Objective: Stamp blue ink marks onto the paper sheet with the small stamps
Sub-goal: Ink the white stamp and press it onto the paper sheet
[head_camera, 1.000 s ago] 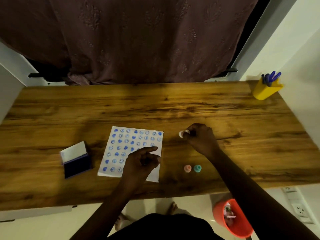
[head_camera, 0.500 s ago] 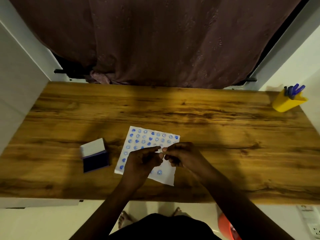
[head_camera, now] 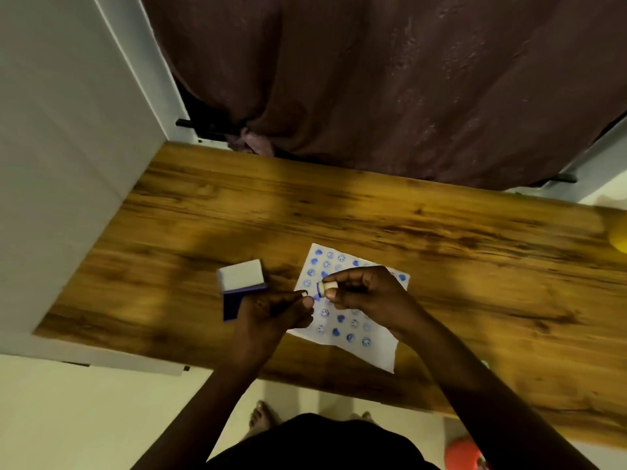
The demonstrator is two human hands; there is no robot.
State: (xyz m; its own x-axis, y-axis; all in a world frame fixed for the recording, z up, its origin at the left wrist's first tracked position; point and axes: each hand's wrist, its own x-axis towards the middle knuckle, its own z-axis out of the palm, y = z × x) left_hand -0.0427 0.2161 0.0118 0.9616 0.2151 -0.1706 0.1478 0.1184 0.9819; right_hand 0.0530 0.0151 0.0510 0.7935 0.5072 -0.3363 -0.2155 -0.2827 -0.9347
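A white paper sheet [head_camera: 376, 347] with rows of blue smiley and heart marks lies on the wooden table [head_camera: 475, 266]. My right hand [head_camera: 369, 296] hovers over the sheet and pinches a small cream stamp [head_camera: 328, 286], whose blue inked face points left. My left hand [head_camera: 274, 315] is just left of it, at the sheet's left edge, with its fingers curled together. A pale speck shows at its fingertips; I cannot tell if it is a nail or a cap. The open ink pad [head_camera: 237, 283], white lid up and dark blue base, sits left of the sheet, partly behind my left hand.
A yellow pen holder [head_camera: 619, 240] shows at the table's right edge. A brown curtain [head_camera: 373, 79] hangs behind the table and a white wall panel [head_camera: 61, 164] borders its left end. A red bin [head_camera: 463, 452] stands on the floor at the lower right, near my feet.
My right hand brought the cream stamp from the right onto the sheet. Both hands met at the stamp, then my left hand drew away to the left. The view swung left.
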